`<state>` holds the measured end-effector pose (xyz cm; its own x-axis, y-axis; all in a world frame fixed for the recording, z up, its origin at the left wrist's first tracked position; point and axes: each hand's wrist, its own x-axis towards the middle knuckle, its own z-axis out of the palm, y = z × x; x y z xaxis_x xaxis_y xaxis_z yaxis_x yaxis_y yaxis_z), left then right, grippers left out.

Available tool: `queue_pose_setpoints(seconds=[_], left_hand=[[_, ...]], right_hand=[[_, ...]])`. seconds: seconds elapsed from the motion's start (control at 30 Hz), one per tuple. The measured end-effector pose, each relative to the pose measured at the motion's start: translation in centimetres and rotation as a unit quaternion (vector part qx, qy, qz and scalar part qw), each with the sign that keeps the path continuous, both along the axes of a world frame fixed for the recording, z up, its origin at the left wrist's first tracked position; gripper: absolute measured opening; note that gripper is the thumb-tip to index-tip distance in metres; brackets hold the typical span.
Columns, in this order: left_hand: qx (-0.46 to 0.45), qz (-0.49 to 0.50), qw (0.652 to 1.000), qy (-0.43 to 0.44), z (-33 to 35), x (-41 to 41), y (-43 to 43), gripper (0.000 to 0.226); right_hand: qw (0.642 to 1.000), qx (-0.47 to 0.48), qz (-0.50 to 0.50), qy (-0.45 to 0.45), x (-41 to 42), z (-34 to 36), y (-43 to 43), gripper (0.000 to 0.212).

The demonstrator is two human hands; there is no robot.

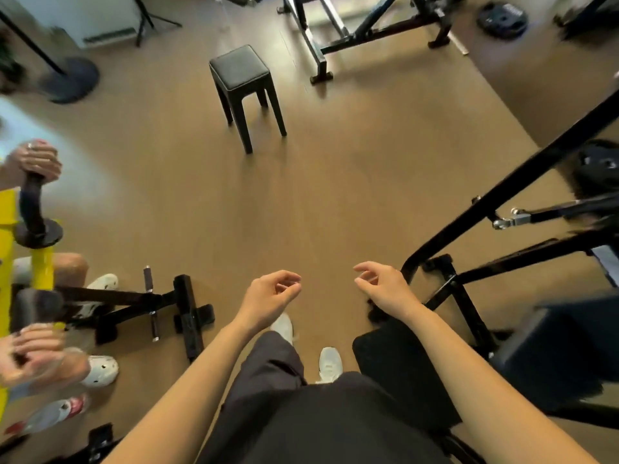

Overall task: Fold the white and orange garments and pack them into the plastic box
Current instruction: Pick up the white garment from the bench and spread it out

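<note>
My left hand [271,294] hangs in front of me over the brown floor, fingers loosely curled, holding nothing. My right hand [382,284] is level with it a little to the right, also loosely curled with nothing in it. Neither hand touches anything. No white or orange garment and no plastic box is in view. Below my hands I see my dark trousers and white shoes [330,363].
A black stool [243,82] stands ahead on the floor. Black gym frames stand at the right [502,195] and at the back [368,31]. At the left, another person's hands [38,160] grip a yellow and black machine [37,236], beside a low black frame [187,313].
</note>
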<state>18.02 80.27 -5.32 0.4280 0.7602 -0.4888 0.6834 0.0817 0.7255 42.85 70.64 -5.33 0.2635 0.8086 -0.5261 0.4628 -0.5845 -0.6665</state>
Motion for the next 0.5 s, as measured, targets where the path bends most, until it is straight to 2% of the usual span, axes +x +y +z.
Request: queue_pose_setpoints(seconds=[0.23, 0.5], left_hand=[[-0.016, -0.004, 1.0, -0.016, -2.5, 3.1, 15.6, 0.017], [0.011, -0.091, 0.996, 0.011, -1.8, 7.4, 36.5, 0.024]], right_hand=[[0.999, -0.033, 0.023, -0.027, 3.1, -1.2, 16.4, 0.031], [0.998, -0.05, 0.009, -0.033, 6.5, 0.5, 34.5, 0.03]])
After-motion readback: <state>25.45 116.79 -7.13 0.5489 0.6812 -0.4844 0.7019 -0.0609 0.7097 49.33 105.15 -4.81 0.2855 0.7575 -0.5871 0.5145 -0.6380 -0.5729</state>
